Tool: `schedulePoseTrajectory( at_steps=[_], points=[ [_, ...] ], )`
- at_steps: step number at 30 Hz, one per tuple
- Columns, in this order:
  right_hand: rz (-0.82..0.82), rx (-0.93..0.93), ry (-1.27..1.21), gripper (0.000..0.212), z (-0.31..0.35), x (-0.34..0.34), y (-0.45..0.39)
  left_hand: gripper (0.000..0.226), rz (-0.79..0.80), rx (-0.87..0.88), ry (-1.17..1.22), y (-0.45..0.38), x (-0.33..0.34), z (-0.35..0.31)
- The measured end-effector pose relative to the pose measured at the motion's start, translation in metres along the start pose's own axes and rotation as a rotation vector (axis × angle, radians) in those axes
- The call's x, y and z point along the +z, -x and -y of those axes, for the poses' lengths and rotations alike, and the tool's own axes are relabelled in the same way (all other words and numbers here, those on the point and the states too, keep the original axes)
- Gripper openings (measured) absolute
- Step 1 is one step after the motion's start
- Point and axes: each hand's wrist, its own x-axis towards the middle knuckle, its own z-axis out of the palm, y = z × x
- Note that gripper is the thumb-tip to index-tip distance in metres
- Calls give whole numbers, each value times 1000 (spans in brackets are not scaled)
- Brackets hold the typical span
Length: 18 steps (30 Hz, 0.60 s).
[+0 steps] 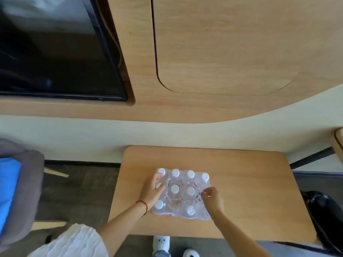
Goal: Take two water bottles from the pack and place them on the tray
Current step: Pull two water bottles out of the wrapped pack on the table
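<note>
Pack (181, 195): you have it near the middle of the table (250, 182), shrink-wrapped, white caps up in rows.
Left hand (153, 191): you lay it spread and flat on the pack's left side, fingers apart, closed on nothing; it looks to be steadying.
Right hand (211, 198): your fingertips are pinched together at the pack's right edge, apparently on the film, though the picture is too soft for you to be sure.
Tray: you have none in view.
Film: likely thin, stretchy and slick; you will probably have to tear it before a bottle comes free.
Bottles: full ones should be moderately heavy, with soft walls that give under a squeeze.
Hold: take each by the neck just under the cap, or round the body once the wrap is open.
Progress: no bottle is out yet.
</note>
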Motion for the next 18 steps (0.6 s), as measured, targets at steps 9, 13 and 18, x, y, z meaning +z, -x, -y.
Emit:
schedulePoseTrajectory(
  at_steps=[9, 13, 18],
  points=[
    [-70, -344, 291, 20, -33, 22, -16, 116, 194, 193, -511, -31, 47, 66],
    [83, -507, 565, 38, -16, 33, -31, 126, 175, 147, -630, -32, 59, 68],
    [205, -433, 937, 48, 4, 46, -46, 118, 135, 177, -620, -31, 57, 72]
  ],
)
